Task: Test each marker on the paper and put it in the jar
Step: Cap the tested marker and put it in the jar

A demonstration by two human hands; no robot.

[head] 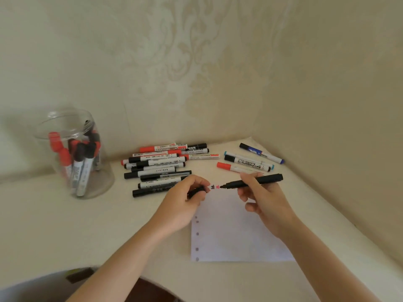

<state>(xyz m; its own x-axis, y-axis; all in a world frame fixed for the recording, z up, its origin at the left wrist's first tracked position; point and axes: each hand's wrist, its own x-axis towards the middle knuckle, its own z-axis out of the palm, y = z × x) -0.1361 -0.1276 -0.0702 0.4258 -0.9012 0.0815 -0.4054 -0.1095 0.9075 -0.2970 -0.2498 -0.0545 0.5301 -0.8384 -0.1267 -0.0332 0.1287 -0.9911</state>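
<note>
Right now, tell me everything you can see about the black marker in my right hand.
The black marker is all black, plastic-looking, uncapped, its tip bare. It lies nearly level, tip pointing left, at the small red and dark test marks on the paper. The right hand pinches its middle; the left hand holds what looks like its black cap.

uncapped black marker [255,182], tip on paper [235,232]

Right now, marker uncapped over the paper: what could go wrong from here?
1. The right hand holds the uncapped black marker with its tip at the white punched sheet's top edge; a stroke could stain the cream table.
2. The left hand pinches the small black cap; dropped, it may roll into the loose marker pile.
</note>
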